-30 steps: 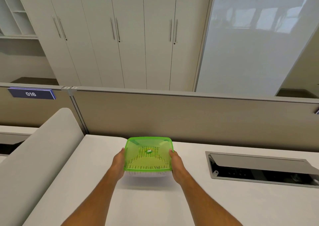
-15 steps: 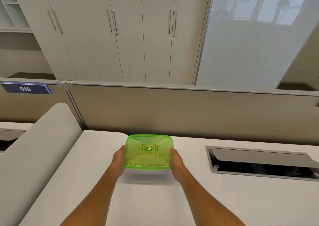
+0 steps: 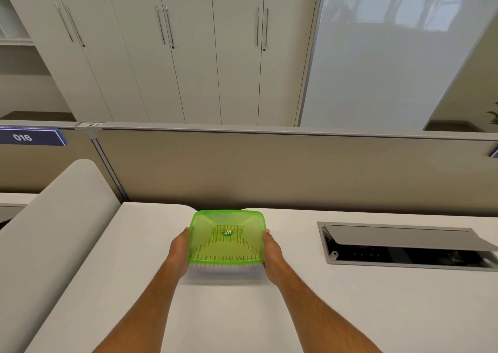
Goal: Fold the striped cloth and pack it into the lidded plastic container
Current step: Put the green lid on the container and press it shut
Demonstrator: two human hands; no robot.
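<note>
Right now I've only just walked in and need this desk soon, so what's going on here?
A person is holding a lidded plastic container between both hands on the white desk: left hand on its left side, right hand on its right. The green lid is on, and the striped cloth shows through it, already packed inside. An open cable hatch sits to the right.

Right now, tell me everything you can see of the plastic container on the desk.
The plastic container is squarish with rounded corners. Its translucent green lid is on and carries a small round logo at the middle. The base below looks clear or whitish. The striped cloth shows through the lid, inside. The container sits level on the white desk near the partition. The left hand holds its left side and the right hand its right side.
</note>
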